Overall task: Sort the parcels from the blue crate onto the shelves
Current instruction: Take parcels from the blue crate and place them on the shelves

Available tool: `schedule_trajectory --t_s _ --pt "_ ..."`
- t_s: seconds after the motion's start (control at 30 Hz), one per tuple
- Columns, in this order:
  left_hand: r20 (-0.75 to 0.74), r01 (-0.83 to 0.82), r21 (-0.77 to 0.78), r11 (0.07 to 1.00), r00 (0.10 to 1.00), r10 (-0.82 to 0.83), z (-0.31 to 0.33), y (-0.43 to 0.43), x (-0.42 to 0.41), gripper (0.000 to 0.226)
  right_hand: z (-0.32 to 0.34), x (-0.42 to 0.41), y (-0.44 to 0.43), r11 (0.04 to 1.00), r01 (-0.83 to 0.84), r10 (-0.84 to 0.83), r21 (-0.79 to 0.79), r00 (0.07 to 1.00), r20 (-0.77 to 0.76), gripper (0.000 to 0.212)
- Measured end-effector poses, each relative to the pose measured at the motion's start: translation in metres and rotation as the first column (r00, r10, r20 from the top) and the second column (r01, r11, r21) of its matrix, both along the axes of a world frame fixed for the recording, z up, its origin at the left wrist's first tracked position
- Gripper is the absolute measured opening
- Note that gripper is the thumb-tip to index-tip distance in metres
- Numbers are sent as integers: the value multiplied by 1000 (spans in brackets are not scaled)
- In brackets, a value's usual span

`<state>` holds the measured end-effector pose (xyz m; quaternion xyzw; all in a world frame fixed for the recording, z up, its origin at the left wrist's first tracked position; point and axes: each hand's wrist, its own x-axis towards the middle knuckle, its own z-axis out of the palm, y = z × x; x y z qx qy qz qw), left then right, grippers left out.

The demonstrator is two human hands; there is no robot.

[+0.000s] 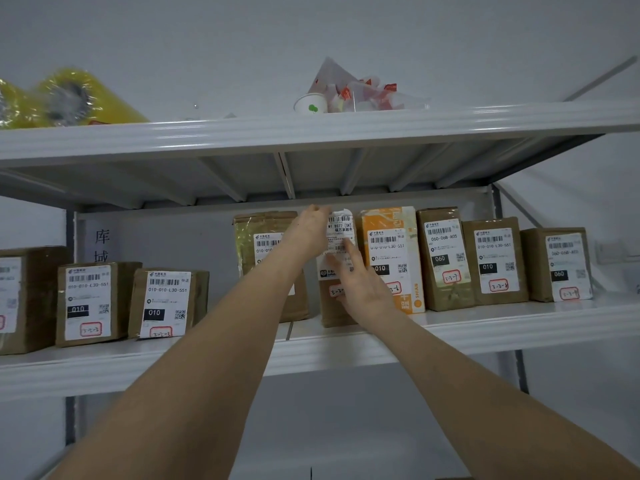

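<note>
A brown parcel (pixel 337 308) with a white label stands upright on the middle shelf (pixel 485 327), between a tall brown parcel (pixel 258 237) and an orange-and-white parcel (pixel 403 233). My left hand (pixel 308 233) grips the parcel's top left corner. My right hand (pixel 360 282) lies flat against its front label with fingers straight. The blue crate is out of view.
Three more brown labelled parcels (pixel 495 261) stand to the right on the same shelf, and three (pixel 166 303) to the left. The top shelf (pixel 311 133) holds yellow tape rolls (pixel 65 98) and a paper cup (pixel 311 105) beside a clear plastic bag.
</note>
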<state>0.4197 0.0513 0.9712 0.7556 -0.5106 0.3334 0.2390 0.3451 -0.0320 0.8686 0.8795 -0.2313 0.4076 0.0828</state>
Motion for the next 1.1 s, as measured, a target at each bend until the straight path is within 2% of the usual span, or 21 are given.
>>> schedule_trajectory --t_s 0.63,0.87,1.1 --pt "-17 35 -7 999 999 -35 -5 -19 25 63 3 21 -15 999 37 -36 18 999 -39 92" --pt "-72 35 -6 999 997 -35 -16 -11 15 73 -1 7 -9 996 56 -55 71 998 -17 86" --pt "-105 -14 28 1000 994 17 -37 12 -7 67 -10 -18 7 994 85 -86 70 996 6 76"
